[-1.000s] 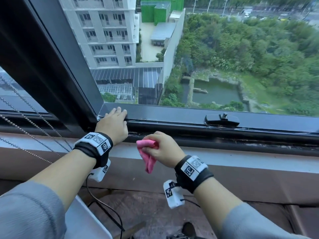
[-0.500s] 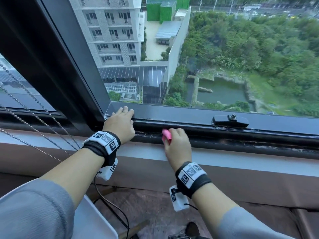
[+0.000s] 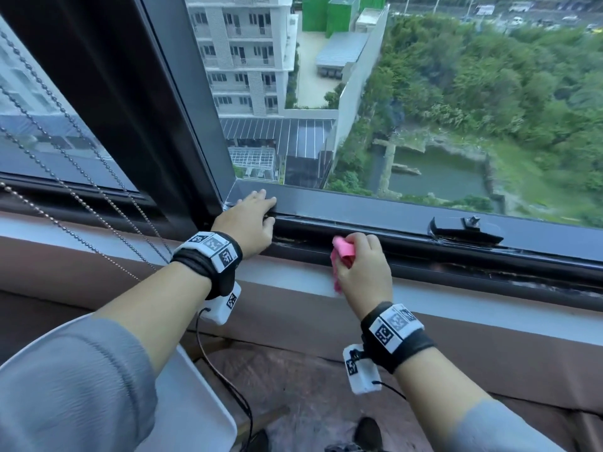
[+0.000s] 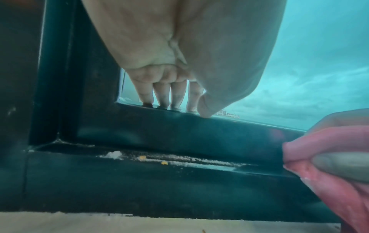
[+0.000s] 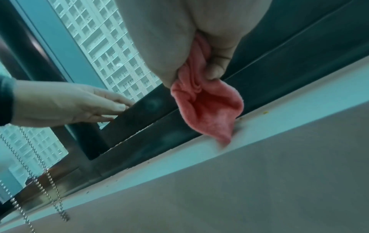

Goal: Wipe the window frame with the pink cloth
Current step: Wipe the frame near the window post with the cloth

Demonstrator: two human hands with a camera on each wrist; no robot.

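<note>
Right hand gripped the bunched pink cloth at frame centre, against the window frame bottom rail. Left hand lay flat, fingers straight, on the rail's corner. Left wrist view alone showed white grit in the track; window latch sat right.

left hand: flat on window frame, centre frame | right hand: grips pink cloth at lower frame rail | window latch: centre right
</note>
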